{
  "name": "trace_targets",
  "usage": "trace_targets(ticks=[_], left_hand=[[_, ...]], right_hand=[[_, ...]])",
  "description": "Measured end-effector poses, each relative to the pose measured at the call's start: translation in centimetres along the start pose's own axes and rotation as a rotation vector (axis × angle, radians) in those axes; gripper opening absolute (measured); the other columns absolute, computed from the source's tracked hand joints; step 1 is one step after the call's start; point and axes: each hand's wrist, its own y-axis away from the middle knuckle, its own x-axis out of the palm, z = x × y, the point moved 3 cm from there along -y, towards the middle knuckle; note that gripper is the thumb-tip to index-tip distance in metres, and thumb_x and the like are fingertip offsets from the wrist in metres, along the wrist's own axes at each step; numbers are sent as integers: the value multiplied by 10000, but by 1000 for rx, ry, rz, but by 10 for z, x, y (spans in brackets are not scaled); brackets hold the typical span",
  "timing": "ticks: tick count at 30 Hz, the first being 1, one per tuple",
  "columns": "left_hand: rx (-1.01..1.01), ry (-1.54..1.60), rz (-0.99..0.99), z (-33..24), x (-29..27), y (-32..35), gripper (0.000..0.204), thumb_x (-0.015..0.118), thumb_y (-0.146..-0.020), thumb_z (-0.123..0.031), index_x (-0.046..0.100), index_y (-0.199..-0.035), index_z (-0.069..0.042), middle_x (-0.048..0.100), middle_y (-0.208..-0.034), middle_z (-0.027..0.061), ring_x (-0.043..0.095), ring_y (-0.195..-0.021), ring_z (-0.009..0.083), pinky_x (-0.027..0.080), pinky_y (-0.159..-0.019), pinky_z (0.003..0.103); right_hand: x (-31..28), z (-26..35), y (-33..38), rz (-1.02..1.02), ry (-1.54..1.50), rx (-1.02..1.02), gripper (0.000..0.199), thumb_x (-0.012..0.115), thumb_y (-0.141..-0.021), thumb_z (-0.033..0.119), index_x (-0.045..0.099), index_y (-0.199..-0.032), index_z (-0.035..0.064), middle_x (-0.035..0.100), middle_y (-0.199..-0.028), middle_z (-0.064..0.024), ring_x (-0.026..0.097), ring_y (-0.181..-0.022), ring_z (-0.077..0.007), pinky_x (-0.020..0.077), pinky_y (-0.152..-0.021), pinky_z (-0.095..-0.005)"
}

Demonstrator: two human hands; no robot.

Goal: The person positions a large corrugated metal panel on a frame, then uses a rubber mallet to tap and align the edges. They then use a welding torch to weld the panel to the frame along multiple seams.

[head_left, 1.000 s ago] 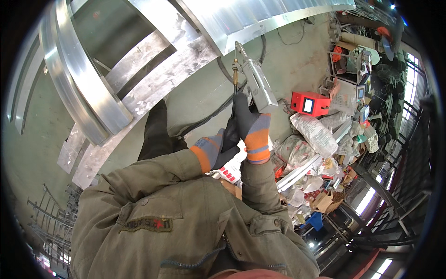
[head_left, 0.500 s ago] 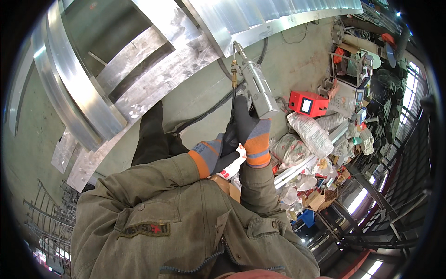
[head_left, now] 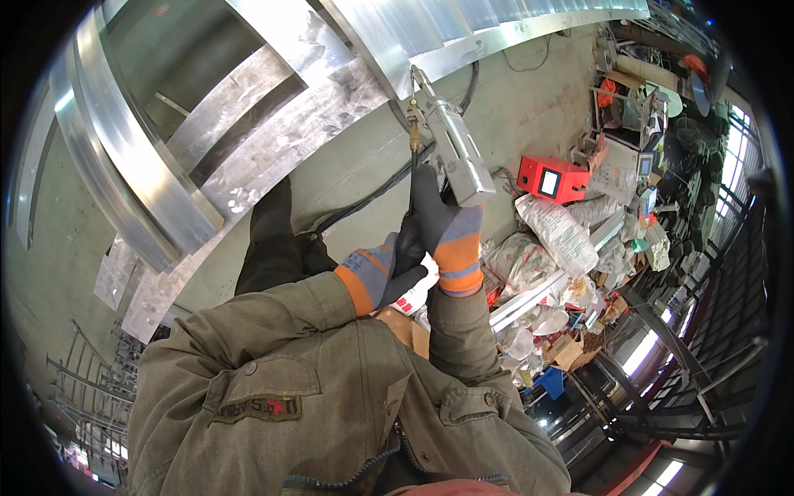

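Note:
My right hand (head_left: 447, 227), in a grey and orange work glove with dark fingers, closes around the rear of a hand-held tool with a silver, box-shaped metal body (head_left: 463, 157). Its narrow front end reaches the edge of a shiny ribbed metal panel (head_left: 488, 25); contact is hard to make out. Beside the body, a brass fitting (head_left: 414, 124) joins a black hose (head_left: 413, 178) that runs down to my hands. My left hand (head_left: 380, 269), gloved alike, is closed around the hose just below the right one; its fingertips are partly hidden. A white and red wrapping (head_left: 418, 289) shows beneath.
Curved metal strips (head_left: 136, 140) and flat plates (head_left: 273, 136) lie at the left. A red box with a screen (head_left: 552, 179) stands at the right, near filled sacks (head_left: 558, 236) and heaped scrap. A black cable (head_left: 356, 207) crosses the floor by my leg (head_left: 271, 240).
The tool's front end has shifted slightly up and left along the panel's edge. Both hands keep their grip, and the surroundings have shifted a little in view.

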Motion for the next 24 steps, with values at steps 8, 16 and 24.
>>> trace_targets(ticks=[8,16,24], left_hand=[[42,115,-34,-3,-1,-1,684,781,-1016,-523,565,-1335,42,751,-1120,269,758,-1053,423,583,-881,499],[51,80,-29,-1,-1,-1,664,765,-1020,-535,587,-1329,26,731,-1142,273,745,-1057,432,574,-887,509],[55,50,-27,8,-1,0,646,748,-1025,-546,608,-1323,10,711,-1165,277,732,-1061,441,566,-893,519]], right_hand=[[2,-4,-2,4,-18,30,343,774,-1032,222,733,-1262,-29,728,-760,-61,690,-643,-121,514,-567,-335],[1,-6,-4,14,45,-24,339,771,-1032,234,740,-1254,-20,745,-805,-71,698,-683,-131,527,-601,-347],[2,-8,-5,7,12,-42,344,781,-1028,226,741,-1256,-29,761,-850,-74,718,-723,-134,545,-631,-344]])
